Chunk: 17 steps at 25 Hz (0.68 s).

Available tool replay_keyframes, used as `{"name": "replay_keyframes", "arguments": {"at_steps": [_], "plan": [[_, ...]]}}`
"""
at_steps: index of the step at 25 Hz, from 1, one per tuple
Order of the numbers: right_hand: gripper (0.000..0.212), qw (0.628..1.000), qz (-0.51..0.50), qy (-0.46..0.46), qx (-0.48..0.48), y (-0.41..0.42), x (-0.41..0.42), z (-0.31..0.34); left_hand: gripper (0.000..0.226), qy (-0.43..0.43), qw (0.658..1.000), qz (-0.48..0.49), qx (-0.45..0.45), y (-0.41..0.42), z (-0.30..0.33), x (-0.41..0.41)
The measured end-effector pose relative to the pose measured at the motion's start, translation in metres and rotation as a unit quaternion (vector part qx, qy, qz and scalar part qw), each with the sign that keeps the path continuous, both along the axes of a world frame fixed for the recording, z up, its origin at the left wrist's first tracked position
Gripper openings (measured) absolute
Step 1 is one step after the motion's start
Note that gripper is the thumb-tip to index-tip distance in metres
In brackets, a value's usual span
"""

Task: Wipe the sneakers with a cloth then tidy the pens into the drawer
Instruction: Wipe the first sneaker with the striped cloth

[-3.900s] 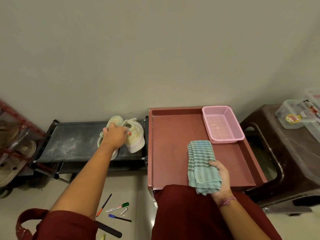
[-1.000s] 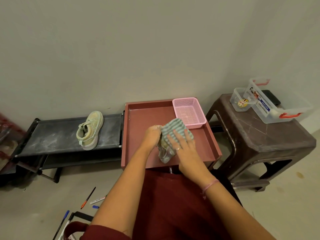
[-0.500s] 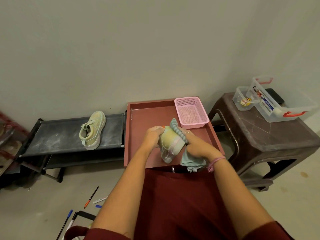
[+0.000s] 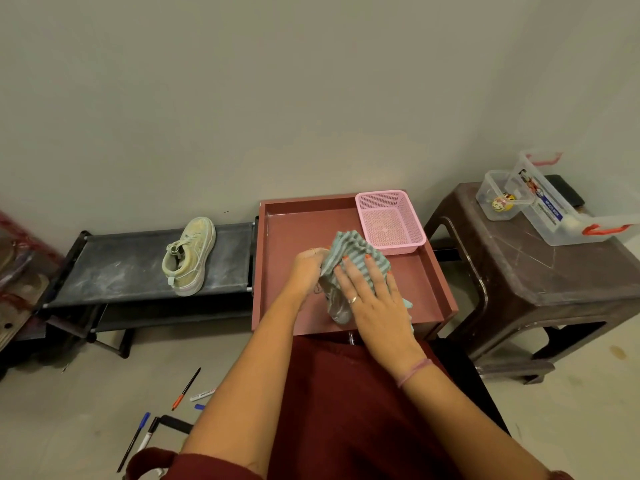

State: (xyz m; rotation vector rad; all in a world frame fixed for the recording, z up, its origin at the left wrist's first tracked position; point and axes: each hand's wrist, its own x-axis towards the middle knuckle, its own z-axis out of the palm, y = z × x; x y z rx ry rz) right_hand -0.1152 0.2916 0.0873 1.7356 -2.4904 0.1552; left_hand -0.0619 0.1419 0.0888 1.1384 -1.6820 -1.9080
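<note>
Reaching forward over the red drawer [image 4: 287, 237], your left hand [image 4: 306, 270] grips the sneaker [image 4: 337, 308], fingers curled round it. Your right hand [image 4: 372, 299] lies flat with fingers spread, pressing the striped cloth [image 4: 349, 245] onto that sneaker, which is mostly hidden beneath it. A second sneaker [image 4: 188, 256] sits on the black rack [image 4: 114, 268] to the left. Pens [image 4: 185, 389] lie scattered on the floor beside your left arm.

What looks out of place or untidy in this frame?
Several pens lie scattered on the floor at lower left, at mixed angles. One sneaker sits alone on the dusty black rack, whose top is streaked with whitish smears. Nothing looks spilled or broken.
</note>
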Motion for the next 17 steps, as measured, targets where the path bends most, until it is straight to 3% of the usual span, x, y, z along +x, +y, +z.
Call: {"name": "replay_keyframes", "arguments": {"at_steps": [2,5,7,8,10,12,14,17], "plan": [[0.072,0.993,-0.021,-0.111,0.022,-0.011,-0.017,0.016,0.031,0.005,1.0,-0.001,0.002,0.002,-0.001,-0.002],[0.081,0.939,-0.025,-0.336,0.077,-0.02,-0.058,0.036,0.016,0.004,1.0,0.009,0.025,0.005,-0.002,-0.004],[0.081,0.923,-0.033,-0.372,0.088,-0.023,-0.061,0.04,0.015,0.001,0.999,0.018,0.029,0.004,0.0,-0.005],[0.08,0.937,-0.045,-0.337,0.082,-0.022,-0.053,0.034,0.018,-0.002,1.0,0.019,0.025,0.003,0.001,-0.006],[0.068,0.989,-0.052,-0.135,0.024,-0.012,-0.014,0.011,0.026,-0.008,1.0,0.013,0.015,0.002,0.004,-0.008],[0.061,0.999,-0.019,0.015,0.023,0.004,0.016,-0.016,0.027,-0.009,1.0,0.018,0.021,0.002,0.005,-0.008],[0.067,0.996,-0.013,0.066,0.06,0.017,0.023,-0.031,0.032,-0.002,1.0,0.02,0.019,0.005,0.006,-0.009],[0.064,0.998,-0.051,0.03,0.008,0.007,0.016,-0.014,0.035,0.005,1.0,0.01,0.014,0.007,0.007,-0.009]]}}
